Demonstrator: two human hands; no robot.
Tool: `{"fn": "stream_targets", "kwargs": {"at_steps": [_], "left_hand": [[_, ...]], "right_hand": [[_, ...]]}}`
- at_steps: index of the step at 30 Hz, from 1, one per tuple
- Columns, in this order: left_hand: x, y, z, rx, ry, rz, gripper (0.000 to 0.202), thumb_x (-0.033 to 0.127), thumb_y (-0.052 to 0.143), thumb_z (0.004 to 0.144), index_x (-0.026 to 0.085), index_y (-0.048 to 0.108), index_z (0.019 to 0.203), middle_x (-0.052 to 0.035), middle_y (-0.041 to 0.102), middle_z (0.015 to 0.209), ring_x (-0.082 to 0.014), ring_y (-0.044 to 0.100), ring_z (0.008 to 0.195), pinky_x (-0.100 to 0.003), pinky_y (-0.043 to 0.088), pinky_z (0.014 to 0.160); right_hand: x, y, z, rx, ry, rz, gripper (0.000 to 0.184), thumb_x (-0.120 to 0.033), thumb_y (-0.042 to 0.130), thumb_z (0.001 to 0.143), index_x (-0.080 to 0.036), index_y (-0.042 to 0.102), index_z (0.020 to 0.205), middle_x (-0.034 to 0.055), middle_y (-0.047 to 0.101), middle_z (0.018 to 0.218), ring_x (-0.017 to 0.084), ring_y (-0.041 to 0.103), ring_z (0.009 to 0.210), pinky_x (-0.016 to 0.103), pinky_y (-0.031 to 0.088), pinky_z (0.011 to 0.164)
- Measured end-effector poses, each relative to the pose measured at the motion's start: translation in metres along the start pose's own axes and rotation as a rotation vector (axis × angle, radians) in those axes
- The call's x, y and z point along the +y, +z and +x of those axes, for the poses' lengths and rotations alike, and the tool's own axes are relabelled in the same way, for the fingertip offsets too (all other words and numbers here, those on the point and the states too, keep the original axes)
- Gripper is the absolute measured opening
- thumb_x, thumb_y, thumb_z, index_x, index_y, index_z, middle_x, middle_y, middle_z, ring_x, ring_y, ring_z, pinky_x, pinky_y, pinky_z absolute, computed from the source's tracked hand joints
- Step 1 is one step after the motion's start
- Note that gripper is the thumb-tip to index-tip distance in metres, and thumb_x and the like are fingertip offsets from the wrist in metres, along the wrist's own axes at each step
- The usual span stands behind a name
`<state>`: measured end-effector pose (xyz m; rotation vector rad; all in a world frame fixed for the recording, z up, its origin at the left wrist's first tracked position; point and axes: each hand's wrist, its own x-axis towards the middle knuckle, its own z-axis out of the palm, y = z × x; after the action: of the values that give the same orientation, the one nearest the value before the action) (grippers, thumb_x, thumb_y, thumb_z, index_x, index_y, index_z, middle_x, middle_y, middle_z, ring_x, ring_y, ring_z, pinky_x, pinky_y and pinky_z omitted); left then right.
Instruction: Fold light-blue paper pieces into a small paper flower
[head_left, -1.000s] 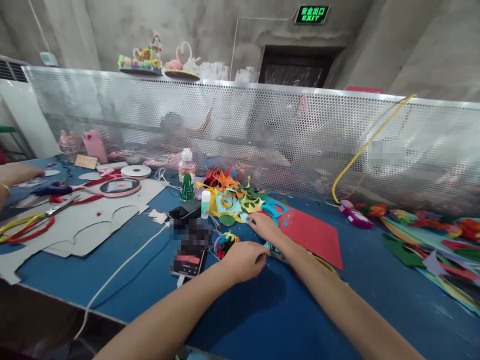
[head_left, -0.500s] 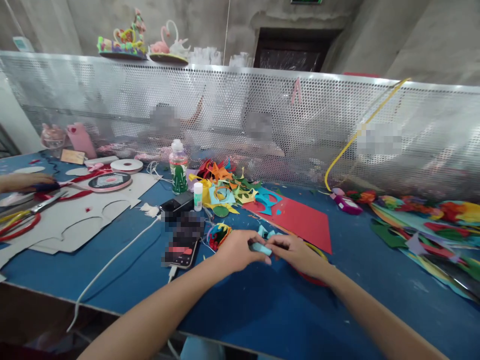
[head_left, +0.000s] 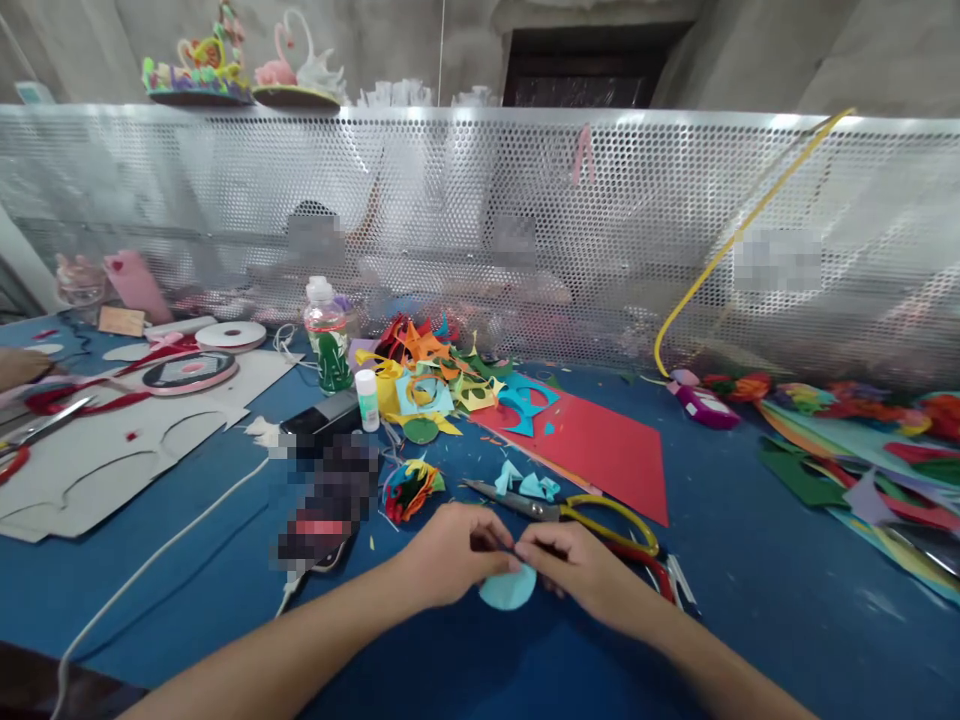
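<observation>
My left hand [head_left: 450, 555] and my right hand [head_left: 581, 568] meet over the blue table [head_left: 750, 620], both pinching the top edge of a light blue paper disc [head_left: 508, 588] that hangs between them. Just beyond my fingers lie yellow-handled scissors [head_left: 577, 508], blades pointing left, and two small light blue paper scraps [head_left: 527, 483]. A multicoloured paper flower [head_left: 409, 485] sits left of the scissors. A red paper sheet [head_left: 600, 450] lies behind them.
A phone [head_left: 330, 495] on a white cable [head_left: 150, 570] lies to my left. A glue stick [head_left: 367, 399], a bottle [head_left: 325, 335] and a heap of coloured cuttings [head_left: 435, 375] stand further back. Grey cardboard [head_left: 112, 455] and tape rolls [head_left: 191, 370] lie left, coloured sheets [head_left: 862, 470] right, a perforated metal screen [head_left: 525, 230] behind.
My right hand came back from the cuttings heap to meet my left hand. Both moved nearer to me and now hold a light blue disc. The view tilted down.
</observation>
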<state>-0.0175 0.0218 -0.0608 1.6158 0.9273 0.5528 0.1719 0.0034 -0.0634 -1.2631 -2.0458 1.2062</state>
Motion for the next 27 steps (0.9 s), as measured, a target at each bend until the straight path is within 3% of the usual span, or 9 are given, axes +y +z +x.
{"fn": "stream_targets", "kwargs": {"at_steps": [3, 5, 9, 14, 18, 22, 27], "left_hand": [[0.0, 0.007, -0.005, -0.065, -0.089, 0.051, 0.018, 0.029, 0.062, 0.068, 0.013, 0.065, 0.076, 0.0026, 0.054, 0.055, -0.0088, 0.047, 0.046, -0.02, 0.038, 0.045], [0.001, 0.011, -0.007, -0.041, -0.135, 0.043, 0.016, 0.028, 0.061, 0.069, 0.013, 0.065, 0.075, 0.0025, 0.054, 0.056, -0.0094, 0.049, 0.047, -0.02, 0.041, 0.045], [0.005, 0.014, -0.006, 0.022, -0.151, -0.034, 0.015, 0.026, 0.06, 0.07, 0.013, 0.063, 0.077, 0.0022, 0.055, 0.059, -0.0101, 0.052, 0.051, -0.021, 0.045, 0.046], [0.008, 0.008, -0.004, -0.064, -0.161, -0.14, 0.024, 0.018, 0.065, 0.064, 0.014, 0.06, 0.087, -0.0006, 0.061, 0.074, -0.0111, 0.056, 0.06, -0.022, 0.046, 0.052], [0.014, 0.001, -0.007, -0.115, -0.12, 0.017, 0.036, 0.02, 0.071, 0.059, 0.017, 0.063, 0.093, -0.0024, 0.065, 0.09, -0.0109, 0.057, 0.064, -0.019, 0.043, 0.052], [0.014, 0.003, -0.009, -0.051, -0.03, 0.345, 0.015, 0.02, 0.059, 0.072, 0.018, 0.07, 0.082, -0.0012, 0.066, 0.07, -0.0125, 0.057, 0.063, -0.02, 0.041, 0.056], [0.003, 0.011, -0.006, -0.008, 0.118, 0.599, 0.016, 0.014, 0.056, 0.071, 0.017, 0.071, 0.077, -0.0029, 0.064, 0.072, -0.0134, 0.057, 0.065, -0.022, 0.04, 0.061]], "right_hand": [[-0.001, -0.001, -0.006, 0.011, -0.023, -0.073, 0.028, -0.034, 0.045, 0.087, -0.017, 0.057, 0.068, -0.0004, 0.053, 0.064, 0.012, 0.048, 0.061, 0.023, 0.033, 0.057], [-0.002, -0.001, -0.011, 0.003, -0.004, -0.089, 0.024, -0.032, 0.047, 0.086, -0.018, 0.058, 0.071, -0.0008, 0.054, 0.066, 0.012, 0.047, 0.062, 0.022, 0.033, 0.057], [-0.002, 0.002, -0.013, -0.031, 0.113, 0.145, 0.013, -0.031, 0.055, 0.079, -0.018, 0.057, 0.077, -0.0025, 0.053, 0.064, 0.012, 0.049, 0.06, 0.021, 0.036, 0.055], [0.0, 0.005, -0.008, 0.049, 0.164, 0.318, 0.009, -0.026, 0.058, 0.074, -0.017, 0.055, 0.072, -0.0026, 0.053, 0.061, 0.011, 0.049, 0.057, 0.022, 0.039, 0.056], [0.001, 0.005, -0.008, 0.051, 0.158, 0.273, 0.007, -0.025, 0.057, 0.074, -0.018, 0.057, 0.073, -0.0024, 0.056, 0.062, 0.012, 0.051, 0.057, 0.022, 0.041, 0.056], [0.003, 0.007, -0.009, -0.001, 0.129, 0.121, 0.007, -0.02, 0.055, 0.075, -0.019, 0.062, 0.075, -0.0025, 0.056, 0.059, 0.013, 0.052, 0.057, 0.022, 0.039, 0.053], [0.004, 0.012, -0.01, 0.043, -0.013, -0.086, 0.007, -0.019, 0.058, 0.076, -0.019, 0.065, 0.074, 0.0001, 0.06, 0.071, 0.014, 0.054, 0.064, 0.023, 0.04, 0.059]]}}
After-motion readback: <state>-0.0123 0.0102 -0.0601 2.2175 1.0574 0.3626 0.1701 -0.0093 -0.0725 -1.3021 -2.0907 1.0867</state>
